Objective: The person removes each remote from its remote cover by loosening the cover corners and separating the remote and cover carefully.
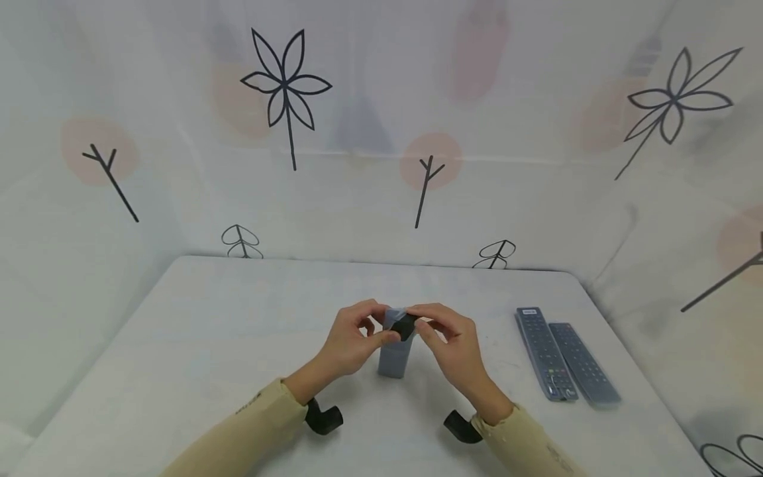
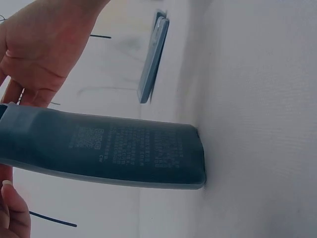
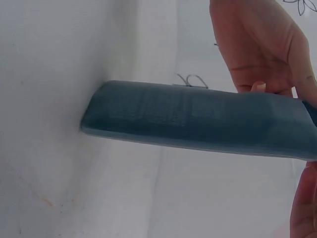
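Observation:
A remote control [image 1: 404,326] in a translucent blue-grey sleeve [image 1: 393,364] stands upright on the table, its black upper end showing at the sleeve's mouth. My left hand [image 1: 352,339] pinches the top of the sleeve from the left, thumb in front. From the right, my right hand [image 1: 456,341] pinches the same upper edge. Small printed text covers the sleeved remote [image 2: 114,148] in the left wrist view. Its lower end touches the table in the right wrist view, where the sleeve [image 3: 198,121] spans the middle. The fingertips are partly hidden there.
Two more sleeved remotes, a longer one [image 1: 545,354] and a shorter one [image 1: 584,364], lie side by side on the right of the white table [image 1: 238,318]. A patterned cloth [image 1: 357,199] hangs behind. Black wrist mounts [image 1: 324,421] sit below the cuffs.

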Demonstrator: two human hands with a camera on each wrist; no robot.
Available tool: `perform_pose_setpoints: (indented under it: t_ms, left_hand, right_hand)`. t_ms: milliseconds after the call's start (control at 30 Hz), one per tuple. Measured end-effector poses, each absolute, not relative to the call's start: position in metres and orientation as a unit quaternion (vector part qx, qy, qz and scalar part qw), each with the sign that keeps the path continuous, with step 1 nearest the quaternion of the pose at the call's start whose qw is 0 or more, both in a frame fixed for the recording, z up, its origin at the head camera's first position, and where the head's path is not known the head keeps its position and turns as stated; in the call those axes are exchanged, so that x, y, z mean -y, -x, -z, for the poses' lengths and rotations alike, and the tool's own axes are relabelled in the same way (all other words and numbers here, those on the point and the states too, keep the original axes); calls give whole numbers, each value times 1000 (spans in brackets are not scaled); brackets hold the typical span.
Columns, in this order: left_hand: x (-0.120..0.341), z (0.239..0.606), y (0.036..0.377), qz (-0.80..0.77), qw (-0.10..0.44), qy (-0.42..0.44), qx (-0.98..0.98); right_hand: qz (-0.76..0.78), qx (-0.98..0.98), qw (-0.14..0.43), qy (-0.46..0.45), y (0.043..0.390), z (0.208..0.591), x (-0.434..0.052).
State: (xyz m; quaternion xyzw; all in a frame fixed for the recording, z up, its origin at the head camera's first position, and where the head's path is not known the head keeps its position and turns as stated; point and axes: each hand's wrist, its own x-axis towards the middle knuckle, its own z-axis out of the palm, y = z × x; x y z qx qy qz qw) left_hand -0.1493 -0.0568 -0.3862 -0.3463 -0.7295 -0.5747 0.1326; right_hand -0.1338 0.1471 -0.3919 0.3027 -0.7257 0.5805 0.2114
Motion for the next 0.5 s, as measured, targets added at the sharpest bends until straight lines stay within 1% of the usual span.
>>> perform_pose_setpoints:
  t_ms: [167,300,400,500]
  left_hand:
    - [58,407,161,561,156,339,739]
    - [63,404,158,540,169,343,750]
    - [68,399,157,504,193,389,747]
    - [73,392,157,445,238,444,740]
  right_hand:
    - [-581,729,213,-293,135,393,-142]
    - [-586,721,217,-300,136,395,-139]
    - [-586,717,216,-310,134,396,-138]
    - [-586,716,216,-312,132,397,-139]
